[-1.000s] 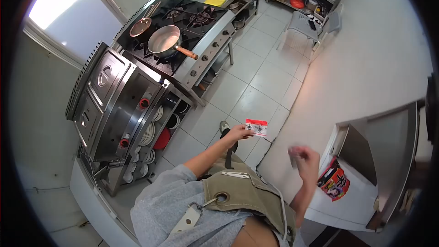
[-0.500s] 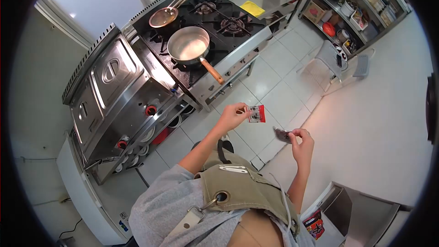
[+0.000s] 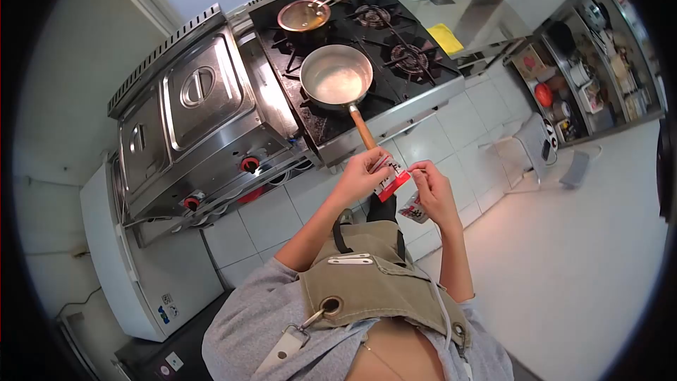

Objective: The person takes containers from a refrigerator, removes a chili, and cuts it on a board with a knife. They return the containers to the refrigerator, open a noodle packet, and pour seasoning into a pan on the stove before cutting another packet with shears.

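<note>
Between the thumb and fingers of my left hand (image 3: 367,173) is a small red and white packet (image 3: 393,185). My right hand (image 3: 431,189) pinches a second packet (image 3: 414,210), silvery with dark and red print, which hangs below its fingers. Both hands are close together in front of the stove, the right fingertips at the edge of the red and white packet. Just beyond them is the wooden handle of a saucepan (image 3: 336,76), which stands on a burner and looks pale inside.
A strainer (image 3: 303,16) rests over a pot at the back of the stove (image 3: 381,102). Left of it is a steel unit with lids (image 3: 204,92) and red knobs. A yellow cloth (image 3: 444,38) lies on the counter; shelves (image 3: 585,64) and a chair (image 3: 529,145) stand at right.
The view has turned and the stove is now closer. My hands have come together, bringing the two packets side by side near the pan handle.
</note>
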### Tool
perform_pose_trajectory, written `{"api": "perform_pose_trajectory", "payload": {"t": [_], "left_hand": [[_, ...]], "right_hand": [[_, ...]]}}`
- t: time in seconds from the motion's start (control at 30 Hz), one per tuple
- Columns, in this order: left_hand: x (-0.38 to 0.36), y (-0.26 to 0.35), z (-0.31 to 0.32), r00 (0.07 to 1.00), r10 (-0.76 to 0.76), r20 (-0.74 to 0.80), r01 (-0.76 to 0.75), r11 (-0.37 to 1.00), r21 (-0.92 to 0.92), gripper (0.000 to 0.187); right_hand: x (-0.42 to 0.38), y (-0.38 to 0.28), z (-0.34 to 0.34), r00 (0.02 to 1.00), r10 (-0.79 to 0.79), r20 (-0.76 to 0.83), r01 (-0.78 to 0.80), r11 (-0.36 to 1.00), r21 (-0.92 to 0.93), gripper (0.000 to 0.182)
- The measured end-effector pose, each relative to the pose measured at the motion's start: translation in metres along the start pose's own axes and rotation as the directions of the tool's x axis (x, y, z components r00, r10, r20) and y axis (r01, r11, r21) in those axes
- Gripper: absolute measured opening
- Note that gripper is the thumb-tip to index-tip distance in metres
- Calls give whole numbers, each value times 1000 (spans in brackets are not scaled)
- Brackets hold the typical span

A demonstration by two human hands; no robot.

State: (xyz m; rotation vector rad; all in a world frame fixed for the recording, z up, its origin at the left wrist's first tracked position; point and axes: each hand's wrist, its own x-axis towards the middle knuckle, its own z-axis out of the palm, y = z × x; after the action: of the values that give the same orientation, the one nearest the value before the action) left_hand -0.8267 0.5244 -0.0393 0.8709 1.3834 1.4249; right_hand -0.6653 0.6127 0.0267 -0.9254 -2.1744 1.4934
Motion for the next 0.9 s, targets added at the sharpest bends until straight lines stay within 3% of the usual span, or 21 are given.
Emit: {"api": "perform_pose_trajectory", "payload": {"t": [0.03,0.13,0.17,0.23,0.27,0.3,0.37,0.4,0.43,0.47,0.5,0.53,0.57,0.6,0.63,0.7,0.77,0.8,0.83,0.9], "left_hand": [[5,4,-4,1000,-2,-23,2,1000,0,13],[22,11,-16,991,91,-100,-82,992,94,14],[26,19,-20,988,89,-128,-78,993,92,14],[41,43,-27,982,135,-132,-103,969,223,12],[49,47,-27,975,62,-213,-35,991,132,10],[62,43,-32,937,256,-239,-171,930,327,11],[84,46,-30,817,480,-320,-347,852,392,15],[93,49,-30,810,480,-336,-339,852,399,15],[102,53,-31,744,569,-350,-375,790,485,17],[112,57,-31,669,654,-353,-401,717,569,19],[122,54,-33,623,699,-351,-398,670,627,22],[132,54,-38,553,763,-336,-417,602,681,19],[141,56,-44,479,820,-314,-425,530,734,16],[147,58,-48,467,820,-330,-407,531,743,16],[153,59,-50,426,791,-440,-353,593,723,12],[163,52,-57,366,747,-555,-283,657,699,9],[176,42,-68,316,427,-847,-173,904,391,8],[183,49,-75,241,274,-931,-266,941,208,9],[187,31,-98,274,196,-942,-149,976,159,10],[194,25,-114,335,292,-896,-65,956,287,11]], "right_hand": [[14,-8,1,1000,-7,22,7,1000,3,15],[54,-17,3,976,-128,173,173,946,-274,13],[68,-23,2,967,-142,211,199,939,-280,14],[98,-23,-3,928,-259,269,348,861,-371,14],[114,-27,-5,919,-257,298,365,841,-400,14],[129,-30,-7,912,-250,326,378,822,-425,14],[164,-27,-10,886,-267,378,419,811,-409,16],[182,-26,-13,872,-254,418,379,891,-251,17],[200,-24,-15,854,-246,458,320,943,-91,18],[216,-21,-13,845,-253,472,331,939,-89,18],[231,-15,-8,841,-151,520,47,977,208,19],[243,-14,-2,800,-64,596,-266,854,448,20],[251,-15,5,801,-28,598,-355,782,512,22],[258,-18,13,805,40,592,-400,774,491,22],[262,-28,18,803,110,585,-446,762,469,23],[288,-6,31,801,-148,581,-100,922,373,23],[298,-9,47,877,-248,412,238,968,77,23],[297,-8,53,871,-248,424,236,968,81,23],[294,-4,60,876,-264,405,280,960,20,23],[290,3,71,879,-269,393,315,947,-56,21]]}}
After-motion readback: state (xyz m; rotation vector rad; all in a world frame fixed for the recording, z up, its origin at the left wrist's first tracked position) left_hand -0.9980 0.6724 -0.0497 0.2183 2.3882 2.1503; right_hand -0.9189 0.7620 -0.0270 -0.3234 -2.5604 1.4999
